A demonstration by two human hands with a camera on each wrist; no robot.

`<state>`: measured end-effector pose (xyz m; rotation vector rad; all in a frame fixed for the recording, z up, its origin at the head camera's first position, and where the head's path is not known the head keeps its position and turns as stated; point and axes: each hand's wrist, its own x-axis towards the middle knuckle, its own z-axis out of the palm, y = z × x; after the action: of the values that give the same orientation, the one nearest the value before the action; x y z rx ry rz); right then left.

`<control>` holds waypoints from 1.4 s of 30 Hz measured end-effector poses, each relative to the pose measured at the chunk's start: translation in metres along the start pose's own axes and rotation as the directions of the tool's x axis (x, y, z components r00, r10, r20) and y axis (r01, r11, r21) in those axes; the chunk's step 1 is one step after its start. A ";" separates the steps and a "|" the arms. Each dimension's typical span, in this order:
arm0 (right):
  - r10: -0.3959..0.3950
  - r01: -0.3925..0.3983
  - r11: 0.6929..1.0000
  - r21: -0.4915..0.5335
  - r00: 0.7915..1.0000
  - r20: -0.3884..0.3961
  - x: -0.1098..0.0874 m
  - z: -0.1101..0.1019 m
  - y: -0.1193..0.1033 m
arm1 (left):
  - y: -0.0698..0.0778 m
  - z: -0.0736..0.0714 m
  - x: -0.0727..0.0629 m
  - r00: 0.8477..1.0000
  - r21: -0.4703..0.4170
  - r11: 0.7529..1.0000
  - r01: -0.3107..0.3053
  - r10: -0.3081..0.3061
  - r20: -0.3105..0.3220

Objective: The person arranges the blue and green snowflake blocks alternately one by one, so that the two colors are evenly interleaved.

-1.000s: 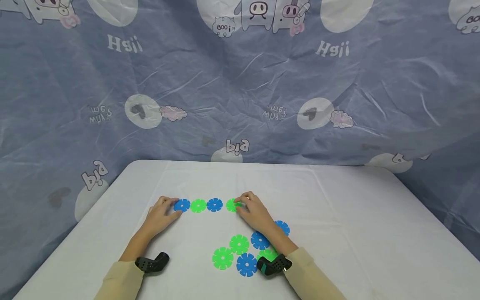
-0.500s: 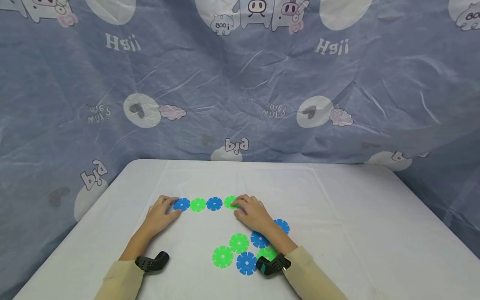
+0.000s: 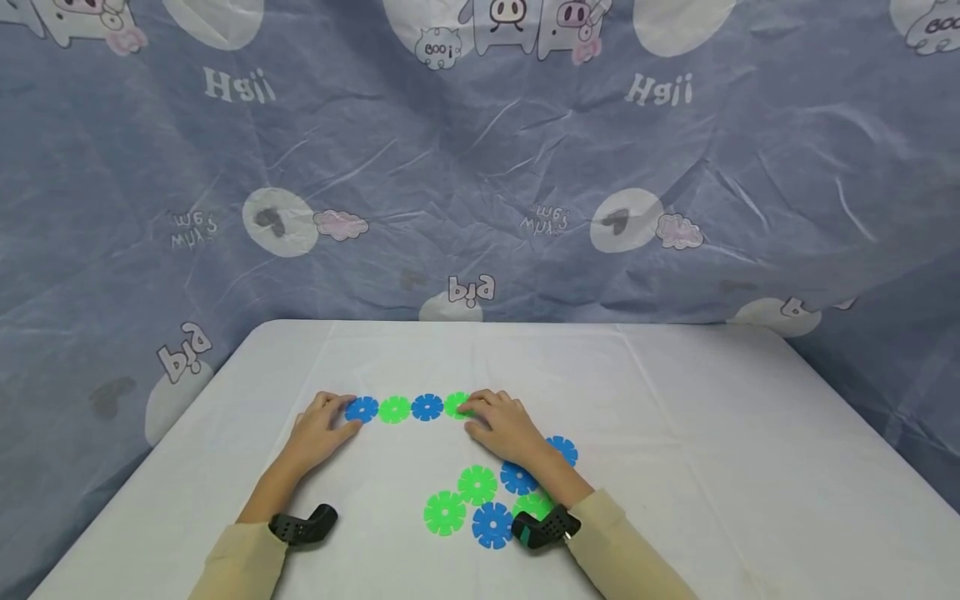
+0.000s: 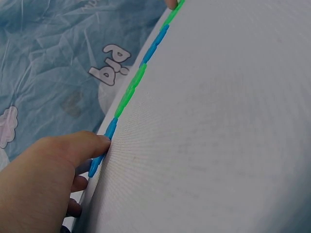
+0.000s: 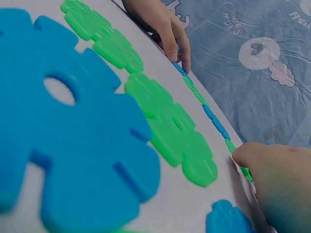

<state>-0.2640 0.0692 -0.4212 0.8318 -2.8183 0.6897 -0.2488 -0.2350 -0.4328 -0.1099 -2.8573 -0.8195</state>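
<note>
Across the white table lies a row of flat notched plastic discs, alternating blue and green. At its left end my left hand (image 3: 318, 429) holds the blue disc (image 3: 362, 410) between thumb and fingers; the left wrist view shows the thumb against this disc (image 4: 111, 130). Beside it come a green disc (image 3: 394, 410) and a second blue disc (image 3: 427, 407). My right hand (image 3: 510, 427) pinches the green disc (image 3: 453, 404) at the right end, its fingers covering part of it. This disc's left edge is right at its blue neighbour.
Nearer the body is a loose group of blue and green discs, including a green disc (image 3: 445, 513) and a blue disc (image 3: 492, 526). The right forearm passes over some of them. Black wrist straps (image 3: 303, 527) sit on both wrists. A patterned blue curtain (image 3: 480, 167) hangs behind the table (image 3: 675, 500).
My right hand has slid the green disc left and slightly away from the body, closing the gap to the blue disc. The left hand has stayed in place on its blue disc.
</note>
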 end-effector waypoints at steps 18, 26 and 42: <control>-0.002 0.003 1.000 0.014 1.000 -0.021 -0.004 0.006 0.002 | -0.002 0.004 -0.003 1.000 0.007 1.000 -0.003 0.003 0.006; 0.007 -0.005 0.999 0.036 0.999 -0.038 -0.001 -0.006 -0.007 | -0.001 0.002 -0.002 1.000 0.004 1.000 -0.006 0.006 0.007; 0.051 -0.051 0.999 0.011 0.998 0.028 -0.021 -0.051 -0.005 | -0.001 0.000 0.000 0.999 0.024 0.999 -0.034 0.035 -0.014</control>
<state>-0.2441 0.0994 -0.3787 0.7796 -2.8717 0.7075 -0.2492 -0.2360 -0.4339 -0.1495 -2.8427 -0.7757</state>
